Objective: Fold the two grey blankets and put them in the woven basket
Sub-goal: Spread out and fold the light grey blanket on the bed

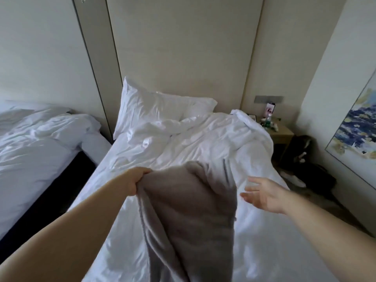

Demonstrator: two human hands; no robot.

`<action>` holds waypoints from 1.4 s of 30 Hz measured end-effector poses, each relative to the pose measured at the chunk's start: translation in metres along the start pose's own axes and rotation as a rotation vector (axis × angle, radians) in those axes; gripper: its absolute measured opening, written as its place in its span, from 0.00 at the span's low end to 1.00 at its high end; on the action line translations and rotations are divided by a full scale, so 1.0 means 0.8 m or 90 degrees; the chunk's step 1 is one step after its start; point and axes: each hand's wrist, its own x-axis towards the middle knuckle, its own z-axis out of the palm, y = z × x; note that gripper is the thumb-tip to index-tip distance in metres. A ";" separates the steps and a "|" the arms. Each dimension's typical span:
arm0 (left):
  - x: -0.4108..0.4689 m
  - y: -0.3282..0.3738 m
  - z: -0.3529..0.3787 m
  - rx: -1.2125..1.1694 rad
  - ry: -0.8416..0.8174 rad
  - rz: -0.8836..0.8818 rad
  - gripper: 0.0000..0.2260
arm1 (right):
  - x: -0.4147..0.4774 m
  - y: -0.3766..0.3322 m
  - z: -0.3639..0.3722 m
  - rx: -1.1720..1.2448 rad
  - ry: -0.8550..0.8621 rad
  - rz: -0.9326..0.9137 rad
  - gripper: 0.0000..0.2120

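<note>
Barely begun — the left hand [136,181] grips one grey blanket [189,210] by its edge, hanging unfolded above the bed [183,139], the right hand [262,195] spread empty beside it — second blanket and basket seemingly out of view.

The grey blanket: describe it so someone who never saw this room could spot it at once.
Start at the middle bed with rumpled white bedding. At its near end the grey blanket hangs from the left hand, which grips its upper edge, with the open right hand beside it. Its dull, fuzzy grey sets it apart from the smooth white bedding beneath.
</note>
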 end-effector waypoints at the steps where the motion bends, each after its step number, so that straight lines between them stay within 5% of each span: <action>1: 0.014 -0.031 0.000 0.031 0.006 -0.045 0.07 | 0.011 0.036 0.003 -0.052 -0.010 0.051 0.14; 11: 0.062 -0.299 -0.006 0.016 0.024 -0.367 0.10 | 0.067 0.278 0.003 -0.232 0.082 0.398 0.10; 16: 0.080 -0.320 0.003 -0.104 0.026 -0.376 0.12 | 0.127 0.277 0.005 -0.195 0.136 0.335 0.12; 21: 0.127 -0.327 0.015 -0.225 0.110 -0.217 0.13 | 0.240 0.247 0.035 -0.144 0.166 0.180 0.04; 23: 0.145 -0.323 0.013 -0.254 0.105 -0.190 0.12 | 0.289 0.230 0.052 -0.123 0.162 0.118 0.10; 27: 0.168 -0.309 -0.008 -0.228 0.024 -0.324 0.14 | 0.355 0.206 0.087 -0.008 0.078 0.163 0.17; 30: 0.169 -0.290 -0.023 -0.168 -0.070 -0.390 0.20 | 0.361 0.195 0.100 -0.031 0.036 0.199 0.05; 35: 0.167 -0.228 -0.041 -0.146 0.152 -0.174 0.11 | 0.314 0.143 0.088 -0.115 0.025 0.021 0.05; 42: 0.115 -0.057 -0.053 -0.244 0.175 0.124 0.05 | 0.182 -0.051 0.063 0.091 0.079 -0.084 0.07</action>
